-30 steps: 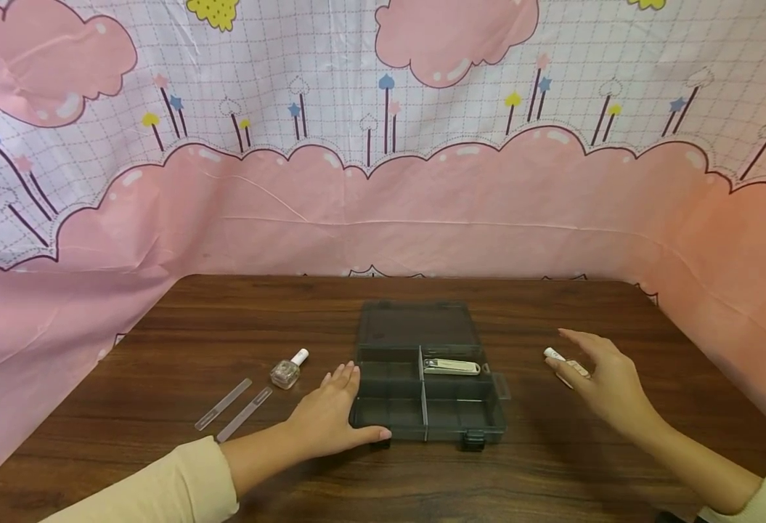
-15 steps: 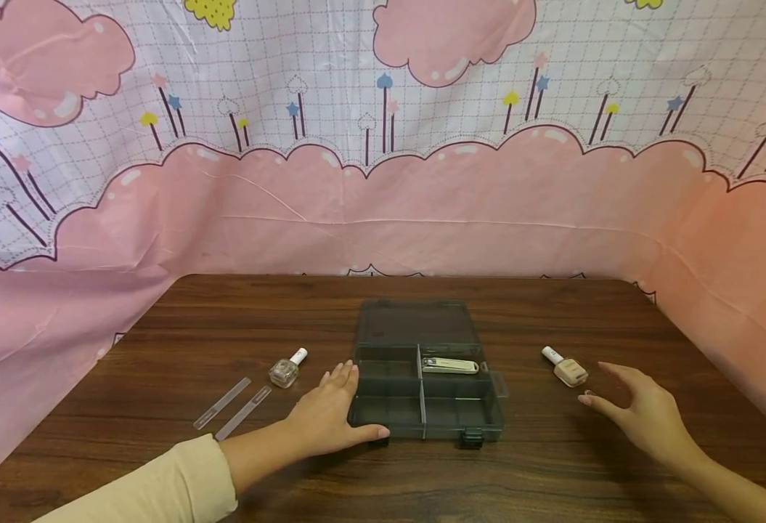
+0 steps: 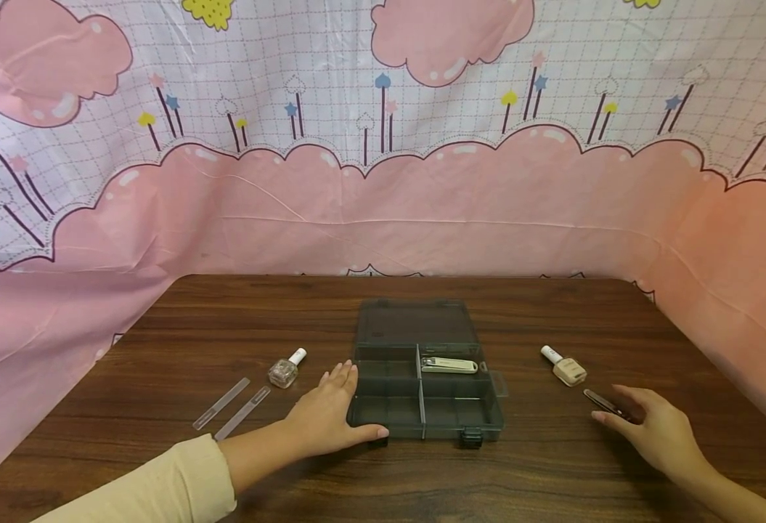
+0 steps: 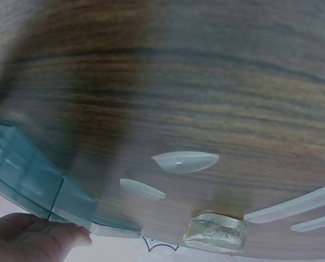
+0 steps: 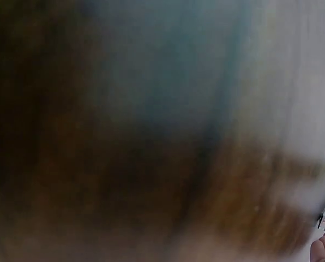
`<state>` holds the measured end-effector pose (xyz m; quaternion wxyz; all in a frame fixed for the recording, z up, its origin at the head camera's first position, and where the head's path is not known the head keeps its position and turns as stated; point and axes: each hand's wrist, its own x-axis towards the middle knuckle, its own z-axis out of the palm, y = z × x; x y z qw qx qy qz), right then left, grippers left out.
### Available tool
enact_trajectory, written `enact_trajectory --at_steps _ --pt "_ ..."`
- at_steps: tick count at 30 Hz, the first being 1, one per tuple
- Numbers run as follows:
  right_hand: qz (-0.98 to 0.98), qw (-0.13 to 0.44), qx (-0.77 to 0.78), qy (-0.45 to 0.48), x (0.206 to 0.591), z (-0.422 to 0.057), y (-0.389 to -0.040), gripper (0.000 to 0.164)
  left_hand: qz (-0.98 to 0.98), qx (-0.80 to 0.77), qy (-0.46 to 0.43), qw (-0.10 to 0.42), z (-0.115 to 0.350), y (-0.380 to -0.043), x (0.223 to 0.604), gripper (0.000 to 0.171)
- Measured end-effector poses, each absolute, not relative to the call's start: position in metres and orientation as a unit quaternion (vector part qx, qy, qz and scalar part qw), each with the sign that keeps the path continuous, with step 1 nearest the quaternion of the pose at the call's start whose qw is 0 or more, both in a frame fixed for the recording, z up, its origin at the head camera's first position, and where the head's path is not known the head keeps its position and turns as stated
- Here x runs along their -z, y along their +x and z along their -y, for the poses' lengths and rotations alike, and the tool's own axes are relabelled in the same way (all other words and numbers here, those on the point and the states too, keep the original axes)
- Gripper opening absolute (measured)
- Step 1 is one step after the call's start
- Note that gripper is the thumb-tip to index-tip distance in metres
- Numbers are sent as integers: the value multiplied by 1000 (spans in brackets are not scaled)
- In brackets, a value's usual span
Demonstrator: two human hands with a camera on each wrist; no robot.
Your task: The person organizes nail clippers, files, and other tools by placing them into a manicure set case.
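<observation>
My left hand (image 3: 326,416) lies with extended fingers against the left edge of a dark translucent divided box (image 3: 424,428), whose lid is folded back. A silver nail clipper (image 3: 449,365) sits in its far right compartment. At the right, my right hand (image 3: 661,434) pinches a slim metal tool, seemingly another nail clipper (image 3: 607,404), between thumb and fingers. A beige nail polish bottle (image 3: 570,372) with a white cap lies just beyond that hand. In the right wrist view, blur covers most of the frame; fingers (image 5: 324,248) and the metal tool show only at the right edge.
Left of the box lie a clear glitter nail polish bottle (image 3: 283,373) and two translucent strips, one (image 3: 221,404) beside the other (image 3: 243,412). In the left wrist view, small pale translucent pieces (image 4: 187,161) lie on the wooden table. A patterned cloth (image 3: 422,203) hangs behind.
My right hand has drawn back from over the beige bottle toward the near right and now grips the metal tool, which has come into sight. The left hand stays at the box.
</observation>
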<state>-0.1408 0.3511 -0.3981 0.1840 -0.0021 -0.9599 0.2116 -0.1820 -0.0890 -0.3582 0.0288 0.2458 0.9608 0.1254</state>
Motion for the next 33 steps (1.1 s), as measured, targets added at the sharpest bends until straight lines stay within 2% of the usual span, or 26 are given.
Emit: enact_trajectory --at_steps 5,21,28,33 --pt "959 193 -208 -3 399 -353 -141 55 -961 -125 245 29 89 -182 358 102" --pt "965 179 -192 -21 398 -357 -141 16 -962 -127 239 36 89 -180 356 102" --pt "970 147 -193 -22 393 -357 -141 16 -962 -127 239 37 89 -180 355 101" --pt "973 122 -194 -25 388 -358 -141 23 -962 -126 239 37 89 -180 354 101"
